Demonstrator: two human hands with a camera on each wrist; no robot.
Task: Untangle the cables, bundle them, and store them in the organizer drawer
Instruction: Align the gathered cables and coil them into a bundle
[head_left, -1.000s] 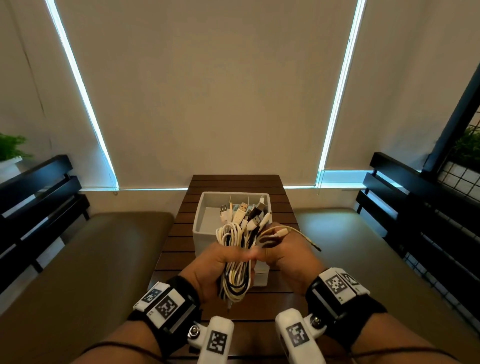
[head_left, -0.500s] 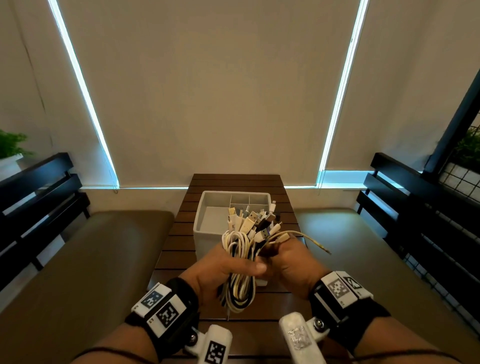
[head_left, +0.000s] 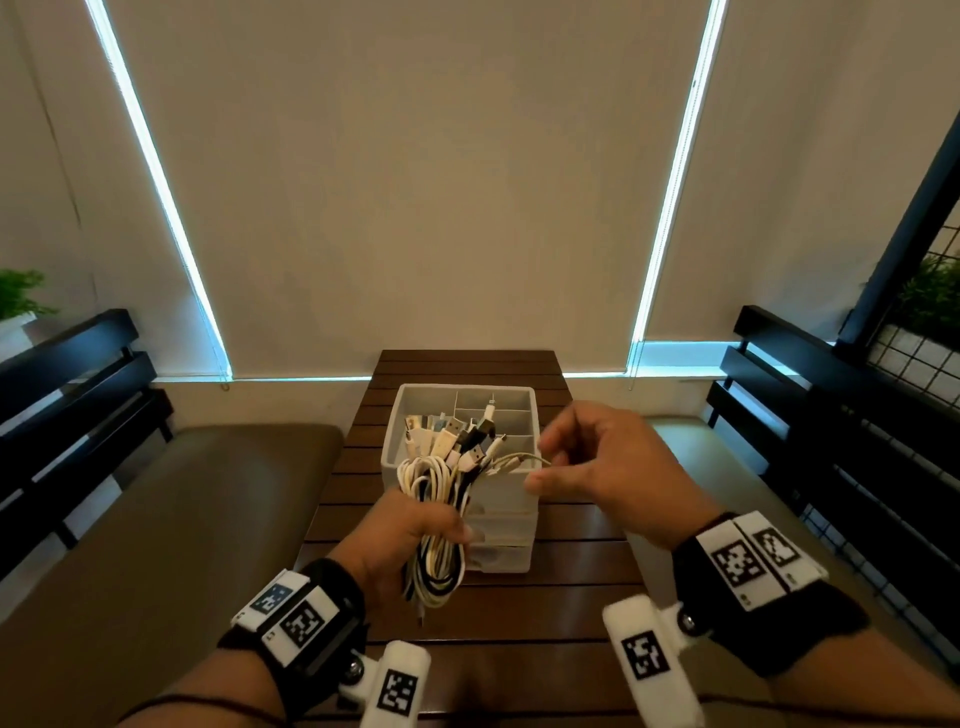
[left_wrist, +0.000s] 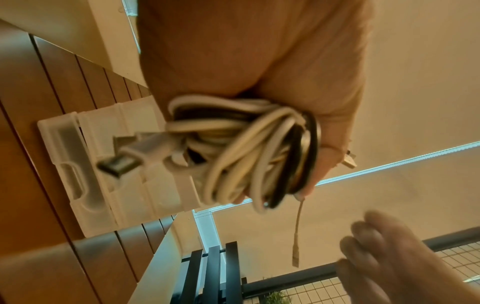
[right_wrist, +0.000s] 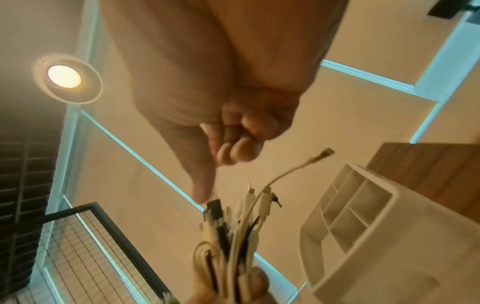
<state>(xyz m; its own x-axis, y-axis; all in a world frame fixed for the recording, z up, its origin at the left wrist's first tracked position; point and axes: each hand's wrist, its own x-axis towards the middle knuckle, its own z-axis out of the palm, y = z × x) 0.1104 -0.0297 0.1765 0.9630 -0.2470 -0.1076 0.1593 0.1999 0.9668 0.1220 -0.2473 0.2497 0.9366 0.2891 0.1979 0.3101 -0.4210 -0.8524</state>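
Observation:
My left hand (head_left: 415, 530) grips a coiled bundle of white and black cables (head_left: 434, 566) upright in front of the white organizer (head_left: 467, 387). The plugs fan out above my fist. In the left wrist view the cable bundle (left_wrist: 246, 144) fills my palm. One thin white cable end (head_left: 519, 459) sticks out to the right, free. My right hand (head_left: 597, 467) hovers just right of it with the fingers curled and the thumb out, holding nothing. In the right wrist view the thin cable end (right_wrist: 311, 160) lies beside the curled fingertips (right_wrist: 233, 152) without touching them.
The organizer has a divided top tray and drawers (head_left: 504, 551) at its front, all pushed in. It stands on a narrow slatted wooden table (head_left: 467, 364). A cushioned bench (head_left: 182, 519) runs along the left and a black slatted backrest (head_left: 831, 415) along the right.
My right hand has let go of the bundle and moved right and up. The left hand keeps the bundle alone, and the thin cable end now sticks out free.

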